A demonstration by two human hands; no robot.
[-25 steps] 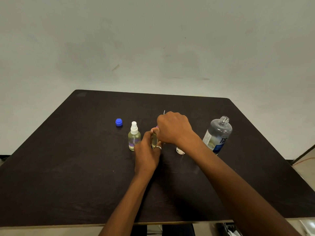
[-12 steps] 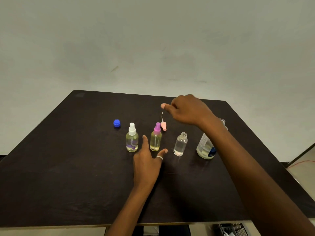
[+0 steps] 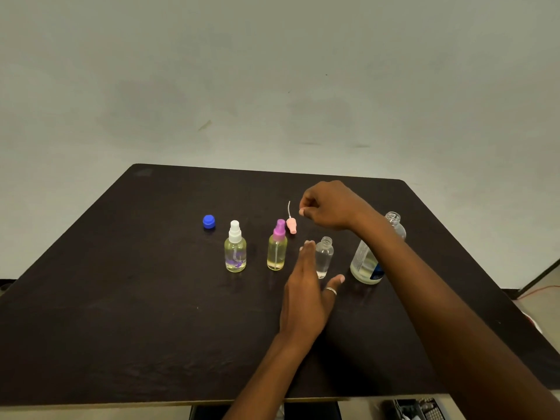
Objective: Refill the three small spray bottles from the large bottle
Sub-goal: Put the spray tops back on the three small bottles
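Note:
Three small bottles stand in a row on the dark table (image 3: 121, 313): one with a white sprayer (image 3: 235, 248), one with a purple sprayer (image 3: 277, 247), and an uncapped clear one (image 3: 324, 256). Behind them lies a loose pink sprayer head (image 3: 291, 223) with its thin tube. The large open bottle (image 3: 366, 262) stands at the right, partly hidden by my right forearm. My left hand (image 3: 306, 289) is spread with straight fingers just left of the uncapped bottle, holding nothing. My right hand (image 3: 327, 206) hovers with curled fingers beside the pink head, apart from it.
A blue cap (image 3: 208, 221) lies at the far left of the row. A pale wall rises behind the table. Some dark items show below the table's front edge at the lower right.
My right hand has let go of the purple-topped bottle and moved back right toward the pink sprayer head. My left hand has slid right, from the purple-topped bottle to the uncapped one.

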